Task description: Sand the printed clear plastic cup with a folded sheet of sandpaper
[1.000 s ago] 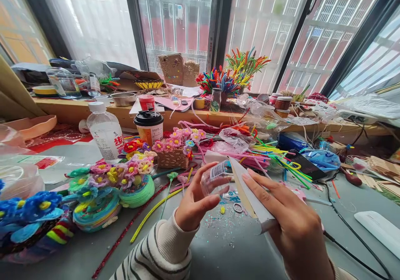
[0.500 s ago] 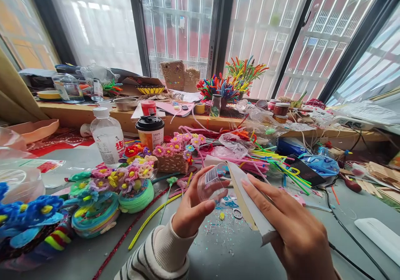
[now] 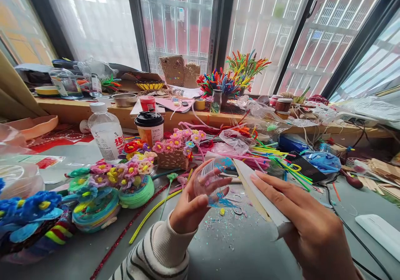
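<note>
In the middle of the head view, my left hand (image 3: 191, 207) is wrapped round a clear plastic cup (image 3: 210, 171) with a barcode and blue print, tilted on its side. My right hand (image 3: 312, 217) grips a thick white slab (image 3: 258, 190), like a flat cardboard piece, with a tan edge facing the cup. The slab's upper end is close to the cup; whether they touch I cannot tell. Under both hands, glitter specks (image 3: 223, 230) and a small yellow piece (image 3: 222, 211) lie on the grey table (image 3: 206, 263).
Pipe-cleaner flower pots (image 3: 136, 190) stand to the left, with a water bottle (image 3: 106, 136) and a lidded paper cup (image 3: 149, 130) behind. Loose pipe cleaners (image 3: 237, 159) pile up beyond my hands. A black cable (image 3: 329, 196) and a white device (image 3: 378, 234) lie on the right.
My right hand and the white slab have shifted a little right, away from the cup. The cup has turned in my left hand, showing more of its blue print.
</note>
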Demonstrator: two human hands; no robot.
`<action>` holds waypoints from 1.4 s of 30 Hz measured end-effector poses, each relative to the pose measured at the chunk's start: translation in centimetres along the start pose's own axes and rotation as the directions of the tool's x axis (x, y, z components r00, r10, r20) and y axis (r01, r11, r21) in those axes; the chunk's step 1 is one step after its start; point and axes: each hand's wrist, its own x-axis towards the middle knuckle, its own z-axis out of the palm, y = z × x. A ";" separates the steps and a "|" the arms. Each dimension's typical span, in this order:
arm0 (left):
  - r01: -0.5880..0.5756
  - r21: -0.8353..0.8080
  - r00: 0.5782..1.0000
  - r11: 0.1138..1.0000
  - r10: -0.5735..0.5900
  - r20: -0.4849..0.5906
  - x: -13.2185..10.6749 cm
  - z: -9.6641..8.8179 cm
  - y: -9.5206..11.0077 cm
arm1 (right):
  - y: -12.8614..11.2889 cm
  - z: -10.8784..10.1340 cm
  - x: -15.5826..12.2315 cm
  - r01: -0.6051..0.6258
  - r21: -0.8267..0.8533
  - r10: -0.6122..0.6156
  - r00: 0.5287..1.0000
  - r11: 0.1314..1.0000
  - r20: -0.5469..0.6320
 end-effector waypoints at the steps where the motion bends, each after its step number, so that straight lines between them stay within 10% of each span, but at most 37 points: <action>1: 0.016 -0.022 1.000 1.000 -0.016 0.005 0.0 0.0 0.1 | 0.2 -0.2 0.0 -0.033 0.028 0.034 0.999 0.999 -0.010; 18: 0.033 -0.166 0.999 0.986 -0.034 -0.004 -0.3 -0.3 0.5 | 1.0 -0.5 2.5 0.208 0.079 -0.211 0.977 0.975 0.039; 42: 0.001 -0.085 1.000 0.996 -0.003 -0.030 -0.1 -0.4 -0.4 | 1.4 -1.2 1.4 0.146 0.015 -0.146 0.985 0.989 0.093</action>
